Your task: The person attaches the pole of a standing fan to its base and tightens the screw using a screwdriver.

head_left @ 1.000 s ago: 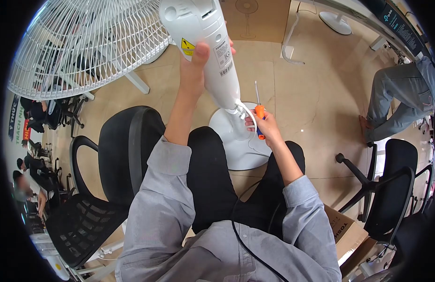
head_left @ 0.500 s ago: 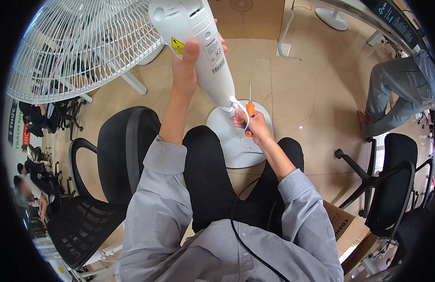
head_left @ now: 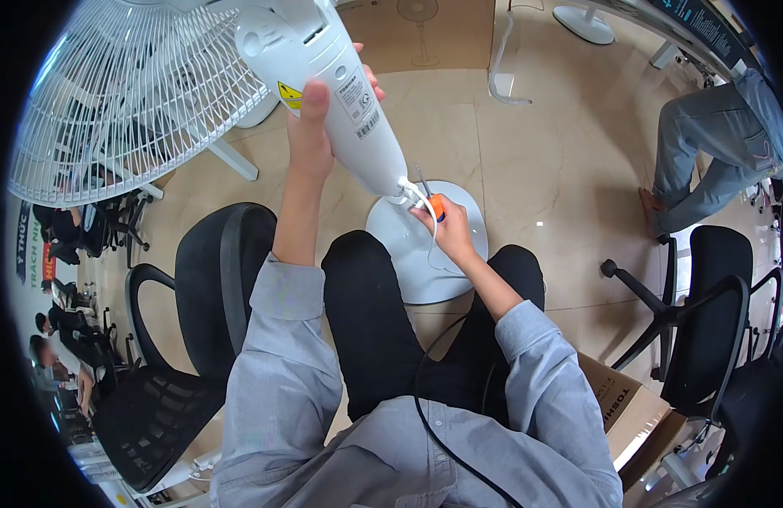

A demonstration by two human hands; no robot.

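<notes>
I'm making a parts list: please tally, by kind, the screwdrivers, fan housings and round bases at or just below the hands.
Screwdriver: 1, in the right hand
Fan housing: 1, in the left hand
Round white base: 1, on the floor
Total: 3

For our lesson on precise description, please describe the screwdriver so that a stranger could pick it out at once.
Find the round white base near the middle of the view. Over it in the picture, the right hand holds the screwdriver. Its bright orange handle sets it apart from the white cord beside it.
</notes>
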